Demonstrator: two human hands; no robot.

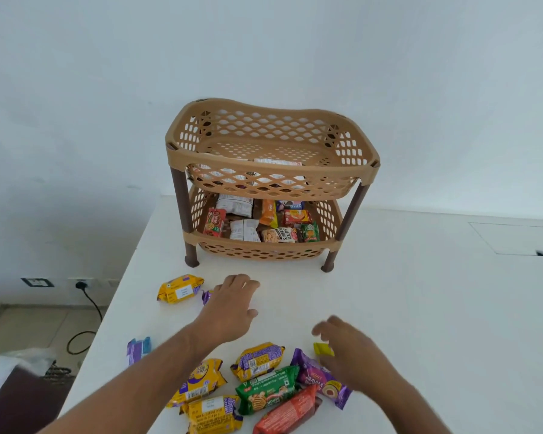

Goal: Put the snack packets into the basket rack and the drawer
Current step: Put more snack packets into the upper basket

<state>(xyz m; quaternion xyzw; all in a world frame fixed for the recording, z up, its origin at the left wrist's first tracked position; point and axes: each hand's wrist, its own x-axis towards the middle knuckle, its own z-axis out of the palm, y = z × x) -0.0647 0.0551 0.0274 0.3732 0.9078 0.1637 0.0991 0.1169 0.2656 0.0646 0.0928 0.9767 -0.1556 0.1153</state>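
A tan two-tier basket rack (271, 180) stands on the white table (420, 308). Its lower tier holds several snack packets (257, 220); a few pale packets lie in the upper tier. My left hand (232, 303) hovers palm down, fingers apart, over a small purple packet (206, 296), next to a yellow packet (180, 288). My right hand (350, 349) is blurred, fingers spread, beside a small yellow packet (323, 349) and a purple packet (318, 379). Yellow (257, 360), green (265, 389) and red (290, 413) packets lie near the front edge.
A purple-and-blue packet (138, 349) lies near the table's left edge. A flush panel (514, 238) is set in the tabletop at the far right. Left of the table, a wall socket with a black cable (88, 305) runs to the floor.
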